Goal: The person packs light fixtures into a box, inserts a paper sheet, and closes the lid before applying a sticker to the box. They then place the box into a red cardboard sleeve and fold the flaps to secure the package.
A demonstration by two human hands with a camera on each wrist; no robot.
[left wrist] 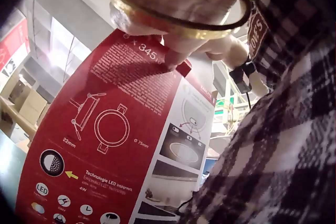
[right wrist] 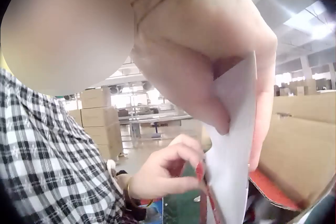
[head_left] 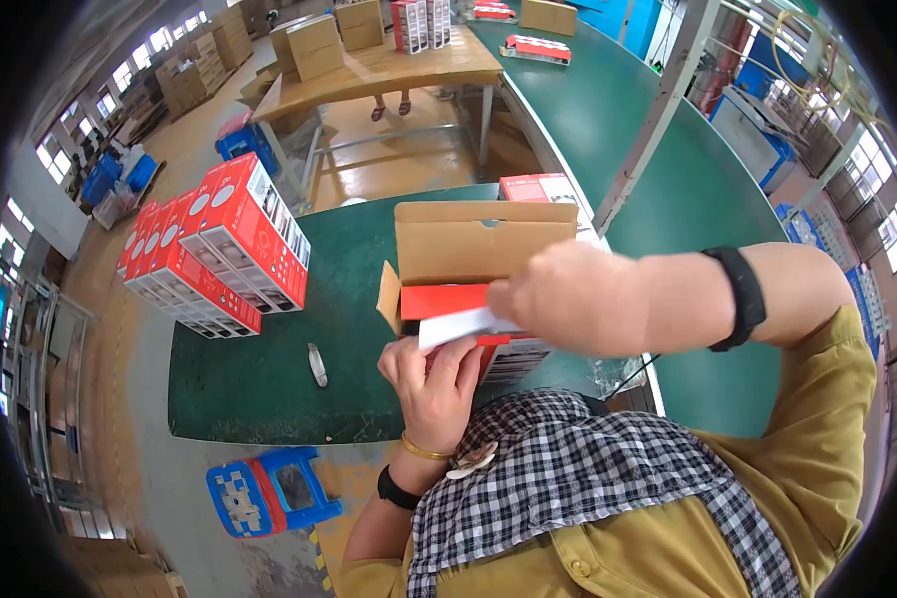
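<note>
Pinching one white sheet (right wrist: 231,155) is the right hand (head_left: 576,299); gripping one red box (left wrist: 139,113), the left hand (head_left: 432,391).

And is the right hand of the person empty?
No, the right hand holds a white sheet between the thumb and the fingers.

2 hands (head_left: 431,394), 2 black wristbands (head_left: 736,299), 1 gold bangle (head_left: 425,451), 1 white sheet (head_left: 458,327), 1 open box (head_left: 468,244), 1 small pale item (head_left: 317,366) on near green counter (head_left: 269,399), 1 blue-red stool (head_left: 269,493) near left, 2 feet (head_left: 405,107) under far wooden counter (head_left: 419,65), 1 brown carton (head_left: 548,17) far right, several red printed boxes (head_left: 254,239) left, exact count unclear
</note>
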